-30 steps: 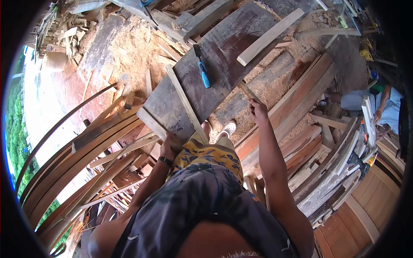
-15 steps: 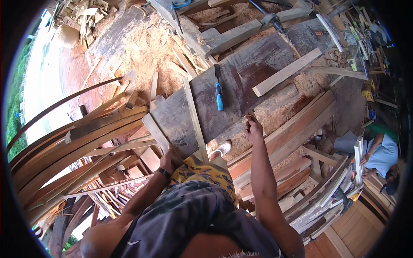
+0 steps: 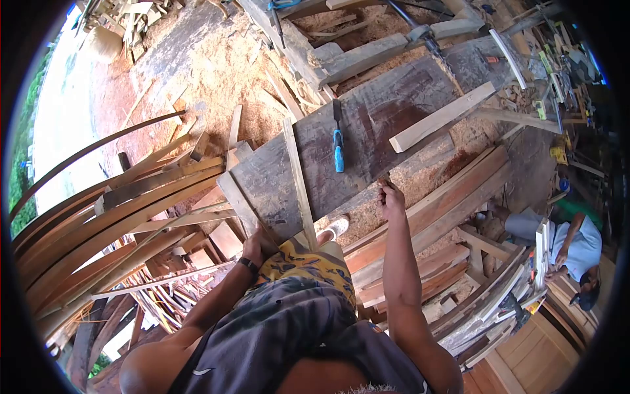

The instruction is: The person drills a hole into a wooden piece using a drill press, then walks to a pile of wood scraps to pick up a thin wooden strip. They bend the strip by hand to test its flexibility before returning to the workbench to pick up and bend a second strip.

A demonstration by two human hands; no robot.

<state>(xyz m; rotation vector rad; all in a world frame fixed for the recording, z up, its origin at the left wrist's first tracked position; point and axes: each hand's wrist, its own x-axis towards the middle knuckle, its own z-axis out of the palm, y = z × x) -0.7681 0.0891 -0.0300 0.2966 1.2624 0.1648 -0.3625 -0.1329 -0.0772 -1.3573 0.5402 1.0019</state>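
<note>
My left hand (image 3: 254, 248), with a dark band at the wrist, is closed around the near end of a short wooden board (image 3: 239, 202) lying across the end of the dark workbench plank (image 3: 275, 174). My right hand (image 3: 392, 199) is closed beside the plank's right edge; whatever its fingers hold is too small and hidden to make out. On the plank, a chisel with a blue handle (image 3: 338, 151) lies between my hands, farther forward. A long thin wooden strip (image 3: 298, 177) crosses the plank next to the board. Beyond the chisel rests a thick pale wood block (image 3: 441, 118).
Long curved timbers (image 3: 131, 203) are stacked at left, and reddish beams (image 3: 426, 203) lie at right. Sawdust (image 3: 216, 59) covers the floor ahead. A power tool (image 3: 422, 34) stands at the far end. A person in a light blue shirt (image 3: 577, 246) works at far right.
The view has shifted slightly, so the bench sits a little further right. My right hand has moved slightly, still closed by the plank's edge. My left hand keeps its hold on the board.
</note>
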